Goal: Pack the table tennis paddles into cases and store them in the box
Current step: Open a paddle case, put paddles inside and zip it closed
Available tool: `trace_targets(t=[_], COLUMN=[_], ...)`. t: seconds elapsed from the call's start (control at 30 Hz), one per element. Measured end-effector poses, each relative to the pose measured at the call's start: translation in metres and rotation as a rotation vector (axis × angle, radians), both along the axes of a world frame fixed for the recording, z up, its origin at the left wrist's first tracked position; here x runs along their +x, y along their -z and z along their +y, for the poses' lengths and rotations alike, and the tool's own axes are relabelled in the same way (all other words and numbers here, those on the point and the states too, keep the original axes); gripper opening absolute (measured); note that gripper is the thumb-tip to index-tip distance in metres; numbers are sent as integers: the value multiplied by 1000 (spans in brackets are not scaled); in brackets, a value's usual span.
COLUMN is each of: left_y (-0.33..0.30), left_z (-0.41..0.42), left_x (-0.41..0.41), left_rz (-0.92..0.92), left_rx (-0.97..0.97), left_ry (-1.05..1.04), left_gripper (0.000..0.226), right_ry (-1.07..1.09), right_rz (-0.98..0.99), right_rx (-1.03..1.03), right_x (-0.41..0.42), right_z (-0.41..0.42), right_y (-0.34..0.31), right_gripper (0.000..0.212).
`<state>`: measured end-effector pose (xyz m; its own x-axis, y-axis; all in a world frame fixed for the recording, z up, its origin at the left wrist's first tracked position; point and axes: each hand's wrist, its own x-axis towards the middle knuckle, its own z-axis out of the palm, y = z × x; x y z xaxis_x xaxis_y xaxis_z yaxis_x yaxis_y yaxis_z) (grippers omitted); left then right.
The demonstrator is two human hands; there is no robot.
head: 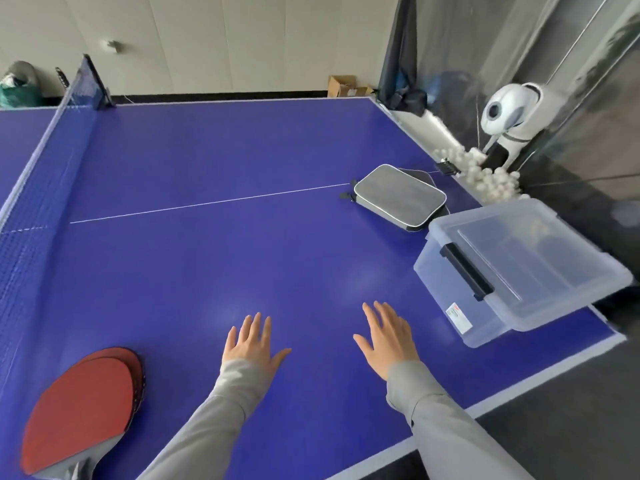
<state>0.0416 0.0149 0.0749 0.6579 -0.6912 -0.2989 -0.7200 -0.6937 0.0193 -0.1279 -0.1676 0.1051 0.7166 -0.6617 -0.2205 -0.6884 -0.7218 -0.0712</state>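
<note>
A stack of red table tennis paddles (78, 407) lies on the blue table at the lower left, handles toward me. Grey paddle cases (400, 196) are piled at the table's right side, beyond the centre line. A clear plastic box (485, 271) with a lid and a black latch stands at the right edge, just in front of the cases. My left hand (252, 341) and my right hand (389, 336) hover flat over the table near its front, fingers spread, holding nothing. Both are well apart from the paddles, the cases and the box.
The blue net (38, 161) runs along the left. A white ball machine (509, 116) and a heap of white balls (485, 171) sit off the table's right end. A cardboard box (346, 86) stands by the far wall.
</note>
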Motion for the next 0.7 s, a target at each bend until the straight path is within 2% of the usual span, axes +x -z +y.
trace_targets(t=[0.33,0.47,0.7], left_y=[-65,-87,-107], left_z=[-139,-196,-264], left_x=[-83,-127,-183], left_rz=[-57,-55,-59], left_rx=[-103,-182,-241], left_ry=[-10,-50,-53], left_gripper=[74,74,75], right_ry=[12,7,42], right_rz=[-138,-119,-87], right_rx=[-129,-210,-206], right_x=[-105,-162,-223], right_z=[-122,-183,-259], right_y=[-53,-73,-82], right_gripper=[62,61,60])
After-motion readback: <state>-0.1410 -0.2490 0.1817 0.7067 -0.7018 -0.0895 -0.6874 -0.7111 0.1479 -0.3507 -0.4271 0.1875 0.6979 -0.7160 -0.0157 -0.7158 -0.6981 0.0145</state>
